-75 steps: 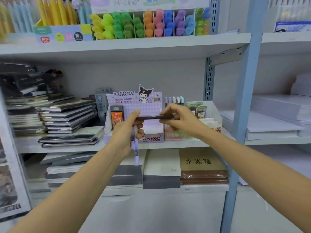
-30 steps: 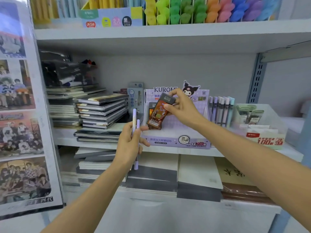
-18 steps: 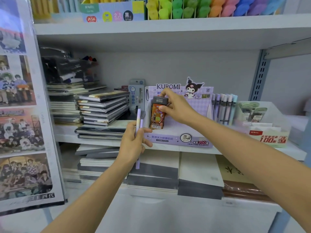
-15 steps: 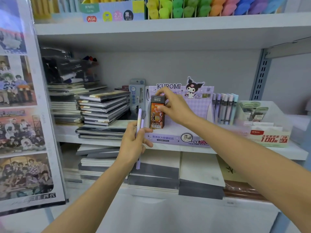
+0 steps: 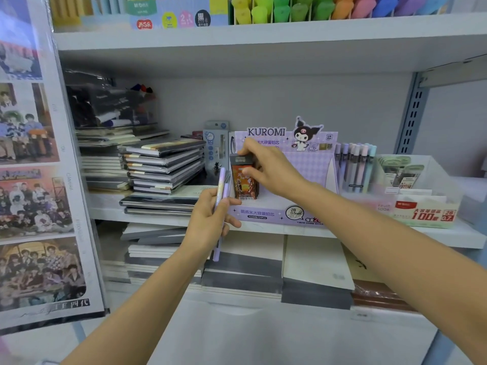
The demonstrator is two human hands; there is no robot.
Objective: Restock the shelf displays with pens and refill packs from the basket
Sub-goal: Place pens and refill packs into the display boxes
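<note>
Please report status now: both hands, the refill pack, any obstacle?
Right hand grips orange refill pack, upright in Kuromi display box, left end. Left hand holds two lilac pens beside it. No obstacle seen.

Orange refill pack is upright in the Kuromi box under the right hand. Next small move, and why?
Probably release the right hand and withdraw: the refill pack stands upright at the left end of the Kuromi box, apparently seated. The left hand holds purple pens awaiting shelving.
</note>
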